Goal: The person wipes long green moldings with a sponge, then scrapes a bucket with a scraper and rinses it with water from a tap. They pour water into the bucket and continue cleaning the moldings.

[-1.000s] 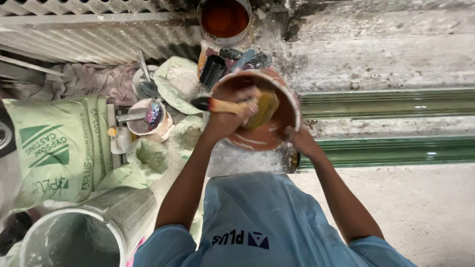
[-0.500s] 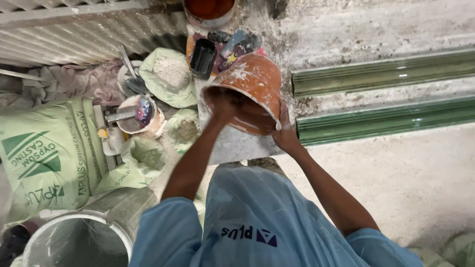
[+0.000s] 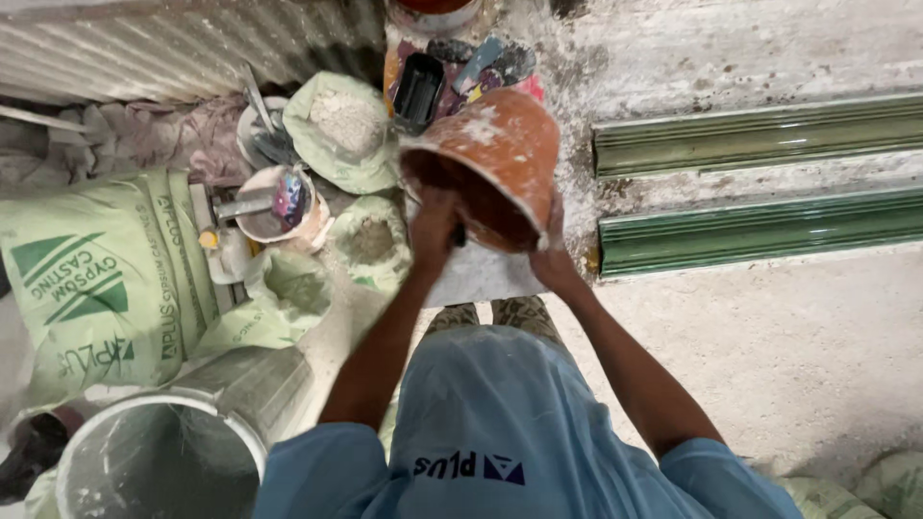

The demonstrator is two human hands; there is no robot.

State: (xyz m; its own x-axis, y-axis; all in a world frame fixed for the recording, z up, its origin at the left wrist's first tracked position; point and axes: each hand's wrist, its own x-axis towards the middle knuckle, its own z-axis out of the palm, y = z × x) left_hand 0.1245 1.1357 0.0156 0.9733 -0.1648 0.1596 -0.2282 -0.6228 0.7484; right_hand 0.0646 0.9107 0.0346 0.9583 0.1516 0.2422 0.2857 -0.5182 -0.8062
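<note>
Between two hands, one tilted orange bowl.

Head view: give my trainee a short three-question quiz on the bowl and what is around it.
1. True or false: the orange bowl is tilted on its side, its opening turned toward the person.
2. Which hand reaches into the bowl's opening? A) left hand B) right hand C) neither
3. Fill in: the two long green mouldings lie to the ___ of the bowl in the picture.

Key
1. True; its dark inside faces down the frame.
2. A; the right hand steadies the bowl's lower outer rim.
3. Right; they lie side by side on the dusty floor.
</note>
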